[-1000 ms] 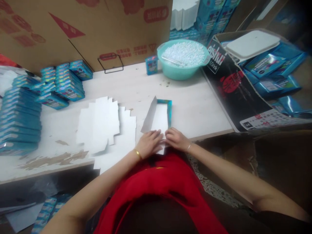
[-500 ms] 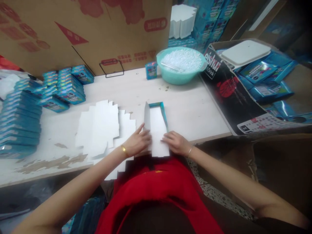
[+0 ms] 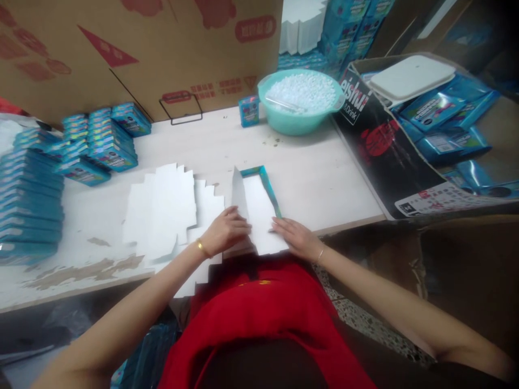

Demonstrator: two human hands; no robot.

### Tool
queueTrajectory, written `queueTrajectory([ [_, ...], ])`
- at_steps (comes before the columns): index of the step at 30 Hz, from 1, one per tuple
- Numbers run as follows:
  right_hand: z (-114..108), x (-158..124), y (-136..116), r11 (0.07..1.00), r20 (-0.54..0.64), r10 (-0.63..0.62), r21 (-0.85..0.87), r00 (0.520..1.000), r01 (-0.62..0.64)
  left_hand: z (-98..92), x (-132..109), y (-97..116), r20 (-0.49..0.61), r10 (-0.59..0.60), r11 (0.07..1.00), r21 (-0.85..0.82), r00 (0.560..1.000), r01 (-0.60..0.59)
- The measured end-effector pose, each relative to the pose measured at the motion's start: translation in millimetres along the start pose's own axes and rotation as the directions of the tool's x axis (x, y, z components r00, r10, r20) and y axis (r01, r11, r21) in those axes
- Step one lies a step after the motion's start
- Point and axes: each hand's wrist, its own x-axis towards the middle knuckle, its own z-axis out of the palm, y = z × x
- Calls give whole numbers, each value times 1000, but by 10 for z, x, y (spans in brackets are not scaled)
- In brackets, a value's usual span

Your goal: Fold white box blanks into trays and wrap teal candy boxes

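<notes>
A partly folded cardboard box [image 3: 261, 208], white inside with blue printed walls, lies at the table's front edge. Its far end and right side stand up, and the left panel is raised at a slant. My left hand [image 3: 227, 229] grips that left panel with bent fingers. On the opposite side my right hand [image 3: 298, 237] holds the right wall near the front corner, its thumb hidden. To the left of the box, flat white cardboard blanks [image 3: 164, 208] are spread in an overlapping pile, partly under my left forearm.
Finished blue boxes [image 3: 111, 143] are stacked at the left. A turquoise bowl [image 3: 300, 121] of white pellets stands at the back beside one small upright blue box [image 3: 248, 112]. A black printed carton [image 3: 377, 146] with blue packets is at the right. A large brown carton [image 3: 182, 48] forms the back.
The half-folded box has turned slightly, its far end now leaning left and its near end right. My left fingers have shifted a little up its left panel. The view has tilted slightly.
</notes>
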Motion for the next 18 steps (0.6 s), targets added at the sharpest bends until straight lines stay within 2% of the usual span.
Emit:
queueTrajectory([
  [4,10,-2,-12,999,-33,-47,2,998,47,123,-127,-35,-107,-90,989,-129,990,75],
  [8,0,52,-80,998,-28,-38,42,999,39,183,-45,127,-72,-201,980,-18,977,200],
  [11,-14,152,-137,981,-109,109,173,988,-89,160,138,260,20,-280,958,75,960,277],
  [14,3,261,-157,942,-193,251,275,949,-193,116,234,269,73,-257,966,51,964,254],
  [16,29,314,-148,931,-223,290,290,931,-220,98,196,231,4,-211,977,-36,978,211],
  [18,53,348,-133,919,-242,329,305,913,-250,110,108,208,-166,-196,973,-153,967,171],
])
